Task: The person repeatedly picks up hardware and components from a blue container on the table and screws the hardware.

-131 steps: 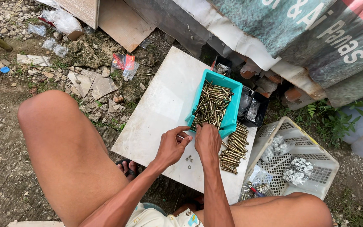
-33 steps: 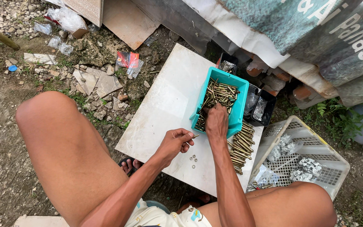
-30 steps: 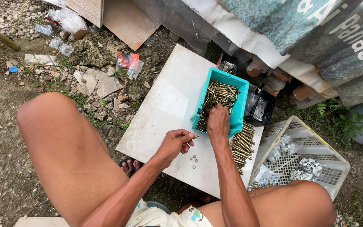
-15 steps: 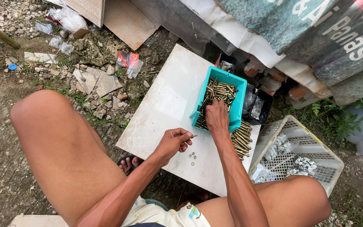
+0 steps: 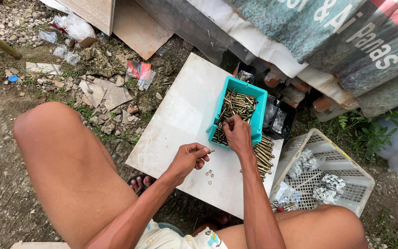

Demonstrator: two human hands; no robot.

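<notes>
Your right hand (image 5: 238,134) is in the middle of the frame, reaching into the near end of the teal tray (image 5: 260,121), which sits on the white board (image 5: 180,115). Its fingers are bent down onto the brass-coloured bolts (image 5: 237,104) that fill the tray; I cannot tell if they already close on 1 of them, because the back of the hand hides the tips.

Your left hand (image 5: 189,157) is lower and a little to the left, above the board. Its fingers are closed together on a small thin piece, and the tip of this piece shows toward the right. Just below this hand a few small rings (image 5: 209,174) lie loose on the board.

More bolts lie in a neat row (image 5: 263,156) on the board, to the right of your right wrist.

The step in hand looks like picking 1 bolt from the tray. The next move calls for a light pinch on a single bolt, so that you do not lift several together.
</notes>
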